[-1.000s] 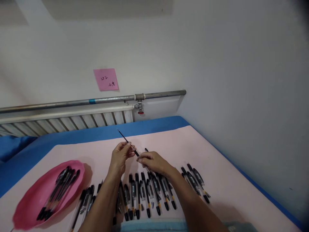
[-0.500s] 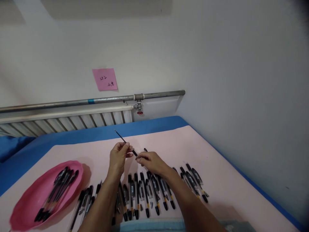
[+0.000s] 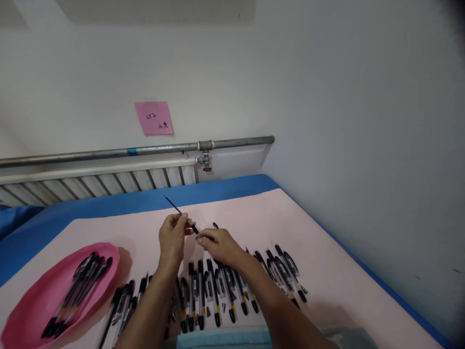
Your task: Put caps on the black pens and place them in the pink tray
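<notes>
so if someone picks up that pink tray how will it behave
The pink tray is probably light, as its edge looks thin, and fairly stiff, since it holds its shape. The pens lie loose inside, so they may slide if it tilts.

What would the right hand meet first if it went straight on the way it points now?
Past the pen it holds, the right hand would probably meet the left hand first, though the depth between them is hard to judge.
</notes>
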Demonstrator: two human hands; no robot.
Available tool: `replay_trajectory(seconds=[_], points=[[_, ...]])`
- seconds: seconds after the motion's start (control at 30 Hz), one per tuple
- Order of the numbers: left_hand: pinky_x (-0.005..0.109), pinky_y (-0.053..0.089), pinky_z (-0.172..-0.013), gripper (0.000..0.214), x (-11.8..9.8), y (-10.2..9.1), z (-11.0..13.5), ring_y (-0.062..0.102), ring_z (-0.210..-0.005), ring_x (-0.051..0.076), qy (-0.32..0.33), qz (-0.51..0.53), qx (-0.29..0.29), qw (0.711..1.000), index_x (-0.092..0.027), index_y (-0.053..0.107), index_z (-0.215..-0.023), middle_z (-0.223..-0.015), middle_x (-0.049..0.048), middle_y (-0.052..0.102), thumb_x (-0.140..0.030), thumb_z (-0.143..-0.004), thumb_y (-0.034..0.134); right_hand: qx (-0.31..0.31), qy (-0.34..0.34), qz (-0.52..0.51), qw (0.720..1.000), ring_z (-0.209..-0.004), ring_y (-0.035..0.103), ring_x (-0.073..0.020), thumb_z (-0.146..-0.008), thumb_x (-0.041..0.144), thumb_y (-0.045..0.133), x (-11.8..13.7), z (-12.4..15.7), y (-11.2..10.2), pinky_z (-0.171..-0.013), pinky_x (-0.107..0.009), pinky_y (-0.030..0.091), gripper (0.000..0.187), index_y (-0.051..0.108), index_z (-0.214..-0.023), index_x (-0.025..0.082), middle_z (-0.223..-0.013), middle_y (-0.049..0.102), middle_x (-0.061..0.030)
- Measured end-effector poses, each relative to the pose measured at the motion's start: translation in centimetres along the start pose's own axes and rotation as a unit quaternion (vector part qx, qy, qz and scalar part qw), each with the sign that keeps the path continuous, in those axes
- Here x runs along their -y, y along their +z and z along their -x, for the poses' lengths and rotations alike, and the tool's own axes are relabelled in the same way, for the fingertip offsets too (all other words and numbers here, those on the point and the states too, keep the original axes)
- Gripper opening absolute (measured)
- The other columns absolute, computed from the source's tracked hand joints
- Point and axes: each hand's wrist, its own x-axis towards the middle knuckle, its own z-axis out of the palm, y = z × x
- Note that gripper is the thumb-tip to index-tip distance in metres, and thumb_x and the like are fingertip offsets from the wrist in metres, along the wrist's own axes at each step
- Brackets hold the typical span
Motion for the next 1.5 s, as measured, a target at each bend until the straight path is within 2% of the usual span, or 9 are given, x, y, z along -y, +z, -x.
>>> replay_trajectory(seconds=[0.33, 0.47, 0.63, 0.77, 0.87, 1.0, 1.2, 1.37, 1.5], points=[[0.027, 0.048, -0.061, 0.031, -0.8, 0.1, 0.9, 0.059, -0.073, 0.016, -0.016, -0.034, 0.132, 0.991, -0.013, 0.062, -0.075, -0.078, 0.0065, 0.063, -0.043, -0.067, 0.059, -0.060, 0.002, 0.000, 0.998, -0.059, 0.045, -0.0093, -0.079, 0.027, 0.048, 0.4, -0.1, -0.5, -0.057, -0.020, 0.035, 0.018, 0.063, -0.082, 0.017, -0.063, 0.053, 0.0023], [0.030, 0.048, -0.064, 0.040, -1.2, 0.2, 1.0, 0.060, -0.082, 0.021, -0.003, -0.026, 0.117, 0.993, -0.014, 0.062, -0.092, -0.093, 0.0102, 0.063, -0.046, -0.070, 0.055, -0.136, -0.003, -0.015, 0.991, -0.063, 0.049, -0.0107, -0.080, 0.031, 0.046, 0.2, -0.1, -2.2, -0.061, -0.021, 0.039, 0.023, 0.062, -0.089, 0.017, -0.073, 0.059, -0.0004], [0.028, 0.046, -0.062, 0.028, 0.4, 0.1, 0.5, 0.059, -0.074, 0.018, -0.004, -0.111, 0.120, 0.987, -0.016, 0.063, -0.082, -0.078, 0.0059, 0.065, -0.037, -0.064, 0.062, -0.199, 0.028, -0.016, 0.979, -0.059, 0.050, -0.0106, -0.079, 0.035, 0.047, -0.6, 0.0, -4.2, -0.056, -0.020, 0.039, 0.029, 0.062, -0.093, 0.016, -0.071, 0.059, -0.0013], [0.028, 0.041, -0.066, 0.014, 2.5, 0.4, 0.5, 0.058, -0.070, 0.017, 0.054, -0.277, 0.172, 0.944, -0.021, 0.064, -0.074, -0.075, 0.0034, 0.066, -0.030, -0.067, 0.057, -0.214, 0.028, 0.010, 0.976, -0.063, 0.050, -0.0116, -0.078, 0.035, 0.047, -1.2, 0.0, -4.7, -0.057, -0.020, 0.039, 0.029, 0.063, -0.093, 0.017, -0.070, 0.058, -0.0009], [0.029, 0.038, -0.066, 0.014, 3.6, 0.9, 0.9, 0.056, -0.069, 0.018, 0.097, -0.407, 0.198, 0.887, -0.022, 0.065, -0.072, -0.074, 0.0045, 0.065, -0.029, -0.070, 0.053, -0.218, 0.029, 0.019, 0.975, -0.062, 0.050, -0.0117, -0.078, 0.035, 0.047, -1.4, -0.1, -4.5, -0.057, -0.020, 0.038, 0.027, 0.063, -0.090, 0.017, -0.067, 0.058, -0.0002], [0.029, 0.034, -0.065, 0.015, 3.9, 1.6, 1.4, 0.054, -0.069, 0.020, 0.122, -0.492, 0.225, 0.832, -0.020, 0.064, -0.064, -0.071, 0.0062, 0.061, -0.025, -0.069, 0.051, -0.218, 0.023, 0.041, 0.975, -0.062, 0.050, -0.0108, -0.078, 0.034, 0.048, -1.6, -0.1, -4.2, -0.057, -0.019, 0.037, 0.024, 0.063, -0.086, 0.018, -0.066, 0.057, 0.0006], [0.029, 0.035, -0.066, 0.012, 3.9, 1.7, 1.7, 0.054, -0.066, 0.019, 0.088, -0.477, 0.223, 0.845, -0.019, 0.056, -0.051, -0.060, 0.0039, 0.055, -0.015, -0.062, 0.054, -0.207, 0.023, 0.066, 0.976, -0.062, 0.049, -0.0107, -0.080, 0.034, 0.047, -1.7, 0.0, -4.1, -0.057, -0.018, 0.035, 0.022, 0.062, -0.084, 0.019, -0.066, 0.057, 0.0009], [0.031, 0.038, -0.067, 0.019, 4.0, 1.4, 1.1, 0.054, -0.064, 0.019, 0.046, -0.389, 0.190, 0.900, -0.019, 0.049, -0.043, -0.052, 0.0025, 0.050, -0.012, -0.058, 0.058, -0.186, 0.034, 0.079, 0.979, -0.061, 0.049, -0.0107, -0.079, 0.033, 0.048, -1.5, 0.0, -4.2, -0.056, -0.019, 0.035, 0.021, 0.063, -0.085, 0.019, -0.064, 0.056, 0.0009], [0.030, 0.044, -0.063, 0.008, 2.5, 0.0, -0.7, 0.056, -0.060, 0.016, 0.006, -0.278, 0.164, 0.946, -0.017, 0.059, -0.062, -0.058, 0.0026, 0.057, -0.024, -0.065, 0.058, -0.152, 0.029, 0.057, 0.986, -0.058, 0.047, -0.0100, -0.079, 0.031, 0.048, -0.9, 0.1, -3.7, -0.055, -0.019, 0.035, 0.020, 0.063, -0.086, 0.019, -0.063, 0.056, 0.0014]])
